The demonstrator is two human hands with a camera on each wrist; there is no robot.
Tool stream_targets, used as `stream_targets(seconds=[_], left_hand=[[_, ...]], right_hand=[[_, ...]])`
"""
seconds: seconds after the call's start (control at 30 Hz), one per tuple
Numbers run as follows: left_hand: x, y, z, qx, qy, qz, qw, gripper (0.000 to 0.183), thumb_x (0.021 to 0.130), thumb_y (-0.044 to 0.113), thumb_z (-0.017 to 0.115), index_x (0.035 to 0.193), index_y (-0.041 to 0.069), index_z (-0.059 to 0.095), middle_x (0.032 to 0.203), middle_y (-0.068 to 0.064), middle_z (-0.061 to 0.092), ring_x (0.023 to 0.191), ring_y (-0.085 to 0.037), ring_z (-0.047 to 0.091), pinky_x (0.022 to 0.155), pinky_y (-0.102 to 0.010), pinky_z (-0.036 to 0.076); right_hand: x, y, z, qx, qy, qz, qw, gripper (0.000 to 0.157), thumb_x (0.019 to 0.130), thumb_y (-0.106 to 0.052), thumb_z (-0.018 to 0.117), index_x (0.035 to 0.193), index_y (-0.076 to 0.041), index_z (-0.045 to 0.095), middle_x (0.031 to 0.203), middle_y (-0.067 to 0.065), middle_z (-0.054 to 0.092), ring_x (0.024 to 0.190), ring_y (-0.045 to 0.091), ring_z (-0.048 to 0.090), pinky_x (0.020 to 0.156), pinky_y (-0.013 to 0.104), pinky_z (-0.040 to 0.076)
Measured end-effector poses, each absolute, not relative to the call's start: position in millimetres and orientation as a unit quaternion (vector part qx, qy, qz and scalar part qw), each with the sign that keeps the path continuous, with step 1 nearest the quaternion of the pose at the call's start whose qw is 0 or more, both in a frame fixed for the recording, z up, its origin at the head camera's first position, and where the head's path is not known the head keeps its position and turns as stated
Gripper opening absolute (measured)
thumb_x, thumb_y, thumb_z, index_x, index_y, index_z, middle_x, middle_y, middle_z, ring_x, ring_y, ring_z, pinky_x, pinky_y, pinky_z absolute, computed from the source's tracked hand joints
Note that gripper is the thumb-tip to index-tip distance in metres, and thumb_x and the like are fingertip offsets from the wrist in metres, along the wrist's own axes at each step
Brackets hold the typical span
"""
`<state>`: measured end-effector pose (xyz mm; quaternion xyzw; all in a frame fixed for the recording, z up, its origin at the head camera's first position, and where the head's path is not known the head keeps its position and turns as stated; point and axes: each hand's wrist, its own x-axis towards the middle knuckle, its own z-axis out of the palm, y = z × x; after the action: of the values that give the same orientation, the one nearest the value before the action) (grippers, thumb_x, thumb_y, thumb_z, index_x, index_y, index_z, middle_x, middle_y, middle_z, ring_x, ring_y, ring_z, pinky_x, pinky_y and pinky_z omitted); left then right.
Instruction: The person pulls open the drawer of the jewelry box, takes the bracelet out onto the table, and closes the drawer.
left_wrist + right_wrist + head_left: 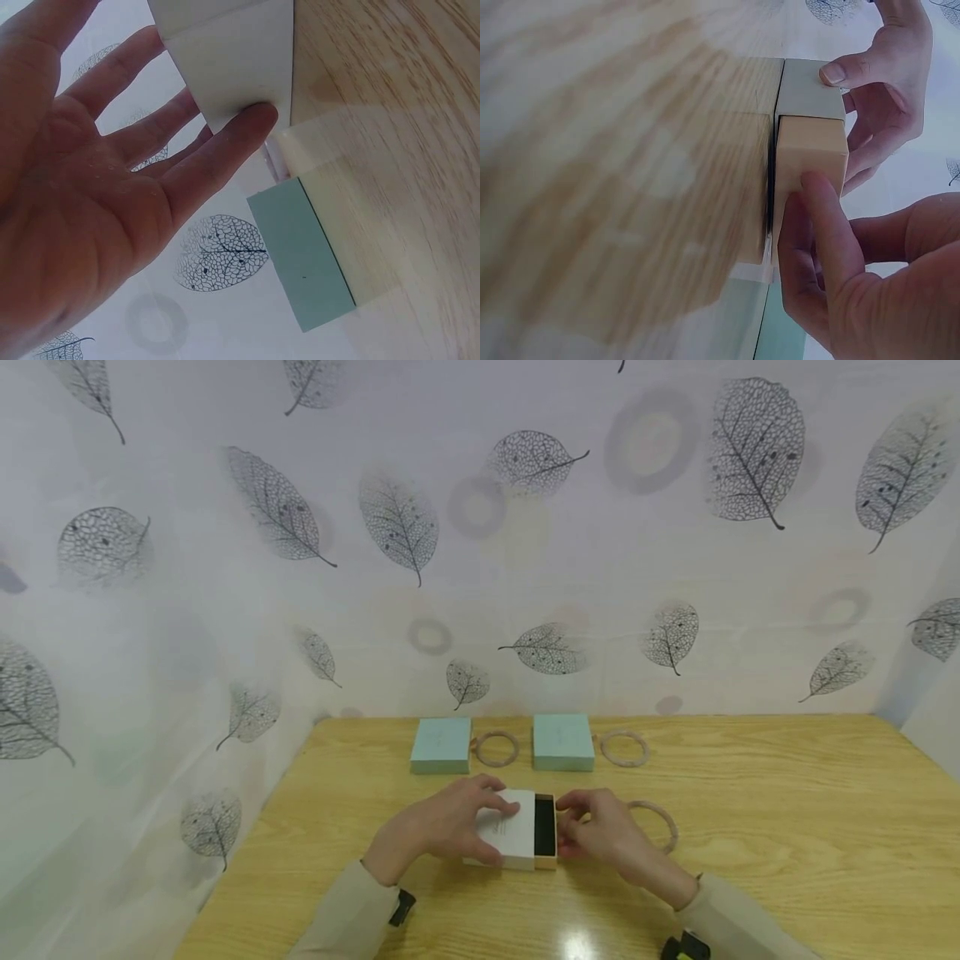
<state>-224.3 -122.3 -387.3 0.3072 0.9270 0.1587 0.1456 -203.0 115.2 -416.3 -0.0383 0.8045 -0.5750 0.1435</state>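
A white drawer-style gift box [512,831] lies on the table, its tan inner drawer [814,142] partly out on the right with black lining showing. My left hand [457,822] grips the white sleeve, thumb on the near side and fingers over the top and far side. With curled fingers, my right hand [603,831] holds the end of the drawer; the thumb and a finger touch its end face in the right wrist view. Beside that hand lies a pale pink bangle [671,827], partly hidden behind it.
Farther back sit two mint-green boxes, one left [441,746] and one right [562,742]. A bangle [515,750] lies next to the left one, another bangle [625,763] next to the right one. Leaf-patterned curtain [525,552] hangs behind the wooden table [787,827].
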Motion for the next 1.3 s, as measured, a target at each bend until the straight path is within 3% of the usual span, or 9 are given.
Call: stream_targets(seconds=[0.97, 1.3], left_hand=[[-225.2, -123.3, -387.1, 0.309, 0.926, 0.159, 0.151, 0.063, 0.073, 0.047, 0.077, 0.131, 0.033, 0.056, 0.147, 0.0, 0.04, 0.136, -0.023, 0.036, 0.112, -0.043, 0.033], [-225.5, -123.4, -387.0, 0.313, 0.925, 0.157, 0.148, 0.063, 0.073, 0.047, 0.077, 0.131, 0.033, 0.056, 0.146, 0.0, 0.04, 0.135, -0.023, 0.037, 0.111, -0.043, 0.034]], right_hand=[[-203.0, 107.2, -416.2, -0.026, 0.801, -0.581, 0.143, 0.029, 0.089, 0.007, 0.051, 0.117, 0.01, 0.056, 0.09, 0.016, 0.059, 0.071, 0.019, 0.066, 0.065, 0.034, 0.059], [-203.7, 105.7, -416.8, -0.046, 0.812, -0.565, 0.137, 0.03, 0.087, 0.001, 0.055, 0.116, 0.009, 0.059, 0.09, 0.015, 0.063, 0.068, 0.017, 0.066, 0.061, 0.029, 0.057]])
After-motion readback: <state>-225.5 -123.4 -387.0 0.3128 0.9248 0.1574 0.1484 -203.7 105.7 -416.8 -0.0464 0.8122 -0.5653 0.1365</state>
